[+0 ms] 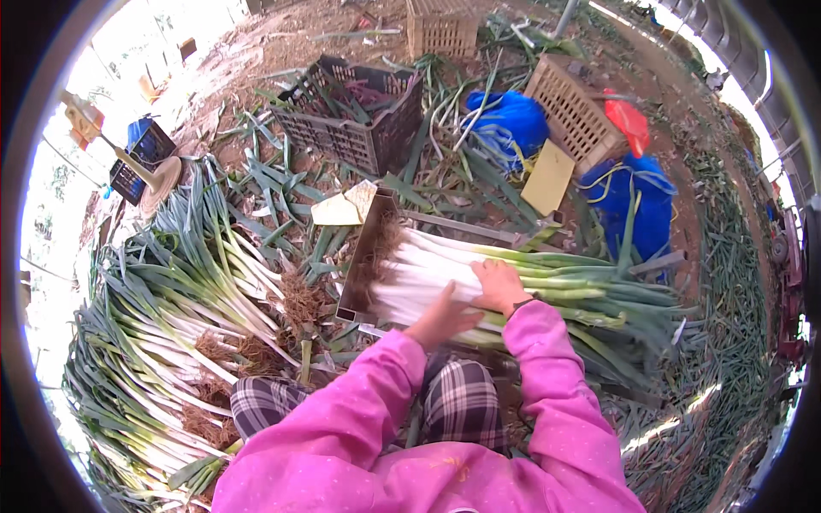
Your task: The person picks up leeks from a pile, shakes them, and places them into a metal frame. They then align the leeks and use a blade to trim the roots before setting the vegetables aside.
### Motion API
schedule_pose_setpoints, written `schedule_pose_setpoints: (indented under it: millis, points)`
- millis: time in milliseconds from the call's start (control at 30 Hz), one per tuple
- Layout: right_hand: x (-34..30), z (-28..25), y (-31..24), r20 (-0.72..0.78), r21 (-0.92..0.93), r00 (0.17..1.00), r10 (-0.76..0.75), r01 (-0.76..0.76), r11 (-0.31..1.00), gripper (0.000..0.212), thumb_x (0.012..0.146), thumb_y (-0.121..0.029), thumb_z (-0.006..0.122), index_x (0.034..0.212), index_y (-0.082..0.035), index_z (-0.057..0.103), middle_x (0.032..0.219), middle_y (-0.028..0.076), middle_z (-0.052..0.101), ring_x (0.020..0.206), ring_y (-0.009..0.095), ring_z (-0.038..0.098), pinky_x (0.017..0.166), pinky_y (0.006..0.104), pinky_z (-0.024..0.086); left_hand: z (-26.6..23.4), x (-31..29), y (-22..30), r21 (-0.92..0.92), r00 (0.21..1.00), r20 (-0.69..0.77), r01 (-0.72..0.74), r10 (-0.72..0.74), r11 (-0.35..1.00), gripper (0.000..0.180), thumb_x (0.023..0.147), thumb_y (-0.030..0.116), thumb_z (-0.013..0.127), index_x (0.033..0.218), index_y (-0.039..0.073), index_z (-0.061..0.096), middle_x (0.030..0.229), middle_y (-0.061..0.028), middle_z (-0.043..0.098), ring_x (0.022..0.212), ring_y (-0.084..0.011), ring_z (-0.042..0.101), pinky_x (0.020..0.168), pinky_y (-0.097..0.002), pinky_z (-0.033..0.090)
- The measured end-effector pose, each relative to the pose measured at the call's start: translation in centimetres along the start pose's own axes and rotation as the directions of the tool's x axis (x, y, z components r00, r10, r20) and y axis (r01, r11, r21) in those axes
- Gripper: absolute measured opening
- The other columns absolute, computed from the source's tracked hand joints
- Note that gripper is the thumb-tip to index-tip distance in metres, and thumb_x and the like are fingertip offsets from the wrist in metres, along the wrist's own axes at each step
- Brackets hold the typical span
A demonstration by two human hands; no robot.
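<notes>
Big heap of leeks (171, 291) lay on the ground at the person's left, roots toward the person, green tops fanned away. Straight ahead a bundle of trimmed leeks (513, 278) lay in a metal trough (363, 256), root ends butted against its end plate, green tops running off to the right. Black plastic crate (359, 115) sat beyond with leaves in it; two tan crates (573, 111) and blue bags (637, 201) further back right. Both arms in pink sleeves reached forward from the lower edge, elbows bent. Left hand (443, 318) lay flat, fingers stretched and together, pressed on the near side of the white stalks. Right hand (499, 285) rested palm down on top of the bundle, fingers loosely curled over the stalks at the white-to-green part, wrist bent; neither hand closed into a fist. Hands sat just beside each other.
</notes>
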State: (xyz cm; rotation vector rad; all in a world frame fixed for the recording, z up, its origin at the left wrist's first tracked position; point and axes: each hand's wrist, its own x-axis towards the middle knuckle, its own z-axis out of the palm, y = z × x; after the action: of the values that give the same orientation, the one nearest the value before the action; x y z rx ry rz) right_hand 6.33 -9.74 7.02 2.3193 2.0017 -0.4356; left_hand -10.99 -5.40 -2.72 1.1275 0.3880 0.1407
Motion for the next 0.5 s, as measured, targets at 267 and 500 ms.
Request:
schedule_pose_setpoints:
  millis: [267,500]
  points:
    - [2.4,3.2,-2.3,-0.19,-0.214,0.981,-0.029,-0.013,0.977,0.041,0.08,-0.021,0.06,0.119,-0.009,0.055,0.1,0.01,0.062,0.095,0.027,0.059,0.077,0.0402,0.047,-1.9,-1.9,2.8,-0.577,0.844,-0.344,0.156,-0.411,0.802,0.065,0.102,0.047,0.028,0.119,-0.008,0.059,0.111,-0.0175,0.065,0.099,-0.0256,0.064,0.09,-0.0335,0.049]
    - [1.3,4.3,-1.8,-0.268,-0.208,0.963,0.007,-0.065,0.976,0.045,0.079,-0.025,0.062,0.119,-0.005,0.055,0.1,0.008,0.061,0.095,0.025,0.057,0.082,0.0396,0.045,-0.7,-1.0,10.3,0.921,0.809,-0.283,0.079,0.515,0.381,0.018,0.089,0.024,0.063,0.09,0.006,0.066,0.095,-0.011,0.067,0.08,-0.0256,0.064,0.071,-0.0387,0.049]
